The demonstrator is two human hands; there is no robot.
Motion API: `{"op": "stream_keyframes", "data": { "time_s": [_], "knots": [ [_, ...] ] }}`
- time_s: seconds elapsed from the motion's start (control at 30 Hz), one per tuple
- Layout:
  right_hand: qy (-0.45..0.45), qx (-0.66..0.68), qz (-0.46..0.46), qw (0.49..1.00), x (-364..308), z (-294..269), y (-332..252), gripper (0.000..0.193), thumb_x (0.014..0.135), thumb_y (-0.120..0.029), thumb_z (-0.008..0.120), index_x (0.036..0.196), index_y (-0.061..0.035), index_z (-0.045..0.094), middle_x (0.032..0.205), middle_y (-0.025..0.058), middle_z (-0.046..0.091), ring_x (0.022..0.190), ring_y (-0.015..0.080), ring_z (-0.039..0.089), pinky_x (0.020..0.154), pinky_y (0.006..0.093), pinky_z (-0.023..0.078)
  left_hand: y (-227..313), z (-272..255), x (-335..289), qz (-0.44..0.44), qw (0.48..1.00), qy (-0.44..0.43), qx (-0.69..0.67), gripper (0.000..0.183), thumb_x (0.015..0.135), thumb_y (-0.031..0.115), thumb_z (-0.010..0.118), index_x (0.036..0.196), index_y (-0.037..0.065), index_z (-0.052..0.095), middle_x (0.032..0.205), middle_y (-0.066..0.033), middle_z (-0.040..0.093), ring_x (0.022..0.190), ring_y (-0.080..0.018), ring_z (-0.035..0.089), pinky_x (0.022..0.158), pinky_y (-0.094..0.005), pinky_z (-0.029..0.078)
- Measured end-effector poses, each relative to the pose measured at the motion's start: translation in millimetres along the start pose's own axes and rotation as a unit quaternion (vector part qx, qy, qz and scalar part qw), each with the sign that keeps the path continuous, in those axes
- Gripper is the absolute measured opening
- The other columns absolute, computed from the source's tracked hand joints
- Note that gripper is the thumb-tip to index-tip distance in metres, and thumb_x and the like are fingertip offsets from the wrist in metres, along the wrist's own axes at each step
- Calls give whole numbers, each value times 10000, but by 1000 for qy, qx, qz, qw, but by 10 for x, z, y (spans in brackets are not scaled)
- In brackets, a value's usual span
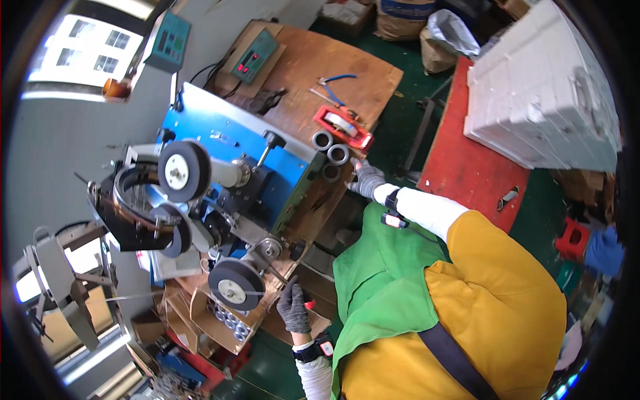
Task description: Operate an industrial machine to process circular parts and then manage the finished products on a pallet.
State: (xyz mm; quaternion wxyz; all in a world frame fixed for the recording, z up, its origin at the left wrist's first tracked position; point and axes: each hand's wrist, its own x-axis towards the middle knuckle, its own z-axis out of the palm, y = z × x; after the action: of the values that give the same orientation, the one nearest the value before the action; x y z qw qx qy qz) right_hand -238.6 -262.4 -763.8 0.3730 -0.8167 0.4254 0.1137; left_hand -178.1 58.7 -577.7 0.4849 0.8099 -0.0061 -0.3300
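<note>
Head view here, and from this one moment I'd say the job is somewhere mid-batch, but take that as a guess: three grey rings (338,163) sit grouped on the bench corner, just beside the blue machine (247,193), and more small rings (230,323) are in a cardboard box (199,308) lower down, so there seems to be plenty left (or plenty finished, honestly I can't tell which pile is which). The right hand (367,181), in a grey glove, is right by the three rings with thumb and forefinger apart, and I don't see it gripping one. The left hand (293,310) is down by the machine's near edge, close to the lower black wheel (235,285); its fingertips are too small to read, so can't say if they're together or clamped on something. Whether a ring is mounted in the machine's round frame (120,190) I can't make out either, so no idea how far that piece has got
</note>
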Motion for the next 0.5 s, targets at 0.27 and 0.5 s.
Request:
{"op": "stream_keyframes", "data": {
  "time_s": [0.27, 0.5],
  "knots": [
    [170, -229, -73, 956, 545, 282, -509, 730, 640, -228, 662, 1257, -58, 310, 1173, 187, 400, 1008, 325, 483, 870, 413, 400, -129, -105, -402, -6, 992, 113, -48, 248, 864, 135, 543, 1071, 3, 583, 732, -27, 607, 607, -72, 543, 570, -206, 454],
    [54, -143, 27, 988, 565, 42, -511, 696, 565, -308, 761, 1129, -68, 434, 1147, 156, 446, 1037, 294, 497, 888, 352, 412, -358, -385, -455, -19, 998, 53, 25, 472, 794, 160, 621, 1208, 1, 460, 766, -11, 588, 680, -69, 508, 621, -217, 441]
  ]
}}
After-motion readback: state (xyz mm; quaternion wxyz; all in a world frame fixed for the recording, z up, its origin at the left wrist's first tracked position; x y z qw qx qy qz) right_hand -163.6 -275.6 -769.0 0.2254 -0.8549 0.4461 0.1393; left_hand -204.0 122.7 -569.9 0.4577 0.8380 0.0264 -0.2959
